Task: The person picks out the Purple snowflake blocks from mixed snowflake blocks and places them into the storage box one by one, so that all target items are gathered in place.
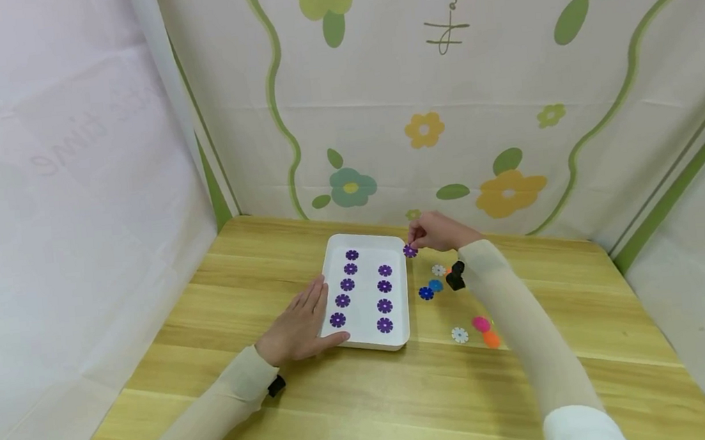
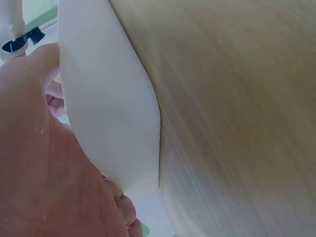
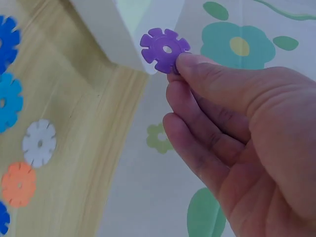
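Between thumb and forefinger my right hand [image 1: 437, 231] pinches a purple notched plastic disc [image 3: 165, 50] with a hole in its centre. It is held just beyond the right rim of a white tray [image 1: 372, 341], near the tray's far right corner. Two columns of similar purple discs [image 1: 348, 285] lie inside the tray, the left column slightly longer. At the tray's near left corner rests my left hand [image 1: 299, 326], fingers along the left rim and thumb spread over the front edge. In the left wrist view, the tray's outer wall [image 2: 111, 98] hides part of the fingers.
Right of the tray lie loose discs: dark blue [image 1: 425, 293], light blue [image 1: 436, 285], white [image 1: 460, 335], pink [image 1: 481, 323] and orange [image 1: 491, 339]. The wooden table [image 1: 356, 408] meets patterned fabric [image 1: 372, 85] at the back. Each wrist wears a black device.
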A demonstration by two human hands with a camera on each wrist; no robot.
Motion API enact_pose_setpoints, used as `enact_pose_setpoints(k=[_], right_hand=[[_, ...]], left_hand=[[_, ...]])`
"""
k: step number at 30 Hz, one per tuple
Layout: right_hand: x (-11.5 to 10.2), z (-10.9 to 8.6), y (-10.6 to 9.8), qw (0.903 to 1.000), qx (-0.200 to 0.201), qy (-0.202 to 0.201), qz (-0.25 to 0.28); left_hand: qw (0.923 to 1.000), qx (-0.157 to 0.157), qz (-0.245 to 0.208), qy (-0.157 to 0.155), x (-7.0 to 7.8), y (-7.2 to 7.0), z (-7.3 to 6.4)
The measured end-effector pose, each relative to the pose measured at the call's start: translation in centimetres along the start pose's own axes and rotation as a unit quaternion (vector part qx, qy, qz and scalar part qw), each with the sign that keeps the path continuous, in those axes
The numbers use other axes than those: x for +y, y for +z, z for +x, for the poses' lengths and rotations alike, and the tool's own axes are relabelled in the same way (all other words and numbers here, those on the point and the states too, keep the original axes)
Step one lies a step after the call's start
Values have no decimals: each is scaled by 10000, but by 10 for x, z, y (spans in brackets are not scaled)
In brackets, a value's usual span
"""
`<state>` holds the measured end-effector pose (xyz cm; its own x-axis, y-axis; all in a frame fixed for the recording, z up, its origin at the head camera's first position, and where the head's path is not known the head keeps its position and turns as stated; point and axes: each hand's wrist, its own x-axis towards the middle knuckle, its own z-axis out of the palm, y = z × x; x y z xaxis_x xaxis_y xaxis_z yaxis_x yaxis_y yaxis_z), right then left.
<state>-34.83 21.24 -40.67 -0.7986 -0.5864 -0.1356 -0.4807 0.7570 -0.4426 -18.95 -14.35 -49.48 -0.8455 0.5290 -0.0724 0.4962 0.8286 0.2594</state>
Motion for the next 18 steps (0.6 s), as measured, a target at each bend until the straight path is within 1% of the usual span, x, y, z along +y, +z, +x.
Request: enact_pose_setpoints(k=[4, 7, 10, 12, 13, 16, 18], right_hand=[[-6, 14, 2, 9993, 73, 335, 135], [-11, 25, 7, 9983, 159, 477, 293], [-15, 37, 15, 9976, 251, 508, 400], [-17, 44, 21, 9974, 274, 528, 407], [-18, 46, 23, 9972, 286, 545, 421], [-18, 51, 32, 9971, 306, 599, 352], [-19, 53, 36, 9974, 319, 583, 282]], left_hand=[[10000, 9, 57, 27, 0, -1, -1], [9999, 49, 61, 71, -1, -2, -2], [9999, 100, 89, 94, -1, -3, -2], [9999, 63, 89, 83, 1, -5, -2], [9998, 19, 162, 65, 2, -5, -2], [9998, -116, 144, 17, 5, -10, -3], [9997, -171, 178, -13, 5, -10, -2]])
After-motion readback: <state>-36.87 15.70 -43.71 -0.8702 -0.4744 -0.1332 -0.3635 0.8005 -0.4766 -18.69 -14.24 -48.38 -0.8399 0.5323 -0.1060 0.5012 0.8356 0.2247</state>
